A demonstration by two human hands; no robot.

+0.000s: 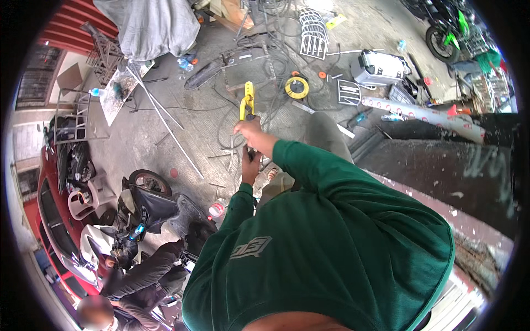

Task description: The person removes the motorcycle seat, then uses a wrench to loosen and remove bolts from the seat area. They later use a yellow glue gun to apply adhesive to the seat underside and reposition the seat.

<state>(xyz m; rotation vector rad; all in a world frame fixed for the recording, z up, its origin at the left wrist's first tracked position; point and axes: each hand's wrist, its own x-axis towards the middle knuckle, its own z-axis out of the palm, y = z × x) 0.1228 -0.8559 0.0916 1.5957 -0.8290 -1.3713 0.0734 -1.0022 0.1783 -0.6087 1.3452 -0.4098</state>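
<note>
A yellow tool (249, 95) with a flat, holed end points away from me above the floor. I cannot make out its exact kind. My right hand (248, 129) is closed around its near part, where something dark shows next to the yellow. Closer to my body, my left hand (251, 164) is closed on a dark piece, largely hidden by the fingers. Whether that piece belongs to the yellow tool, I cannot tell. Thin metal pieces (227, 153) lie on the floor left of my hands.
Cables (221, 129) wind across the floor. Ahead right are a yellow reel (297, 87), metal racks (349, 92) and a silver case (381, 68). Long metal bars (174, 135) lie left. A person (149, 278) sits by a motorcycle (157, 207) at lower left. A dark-topped bench (441, 165) stands right.
</note>
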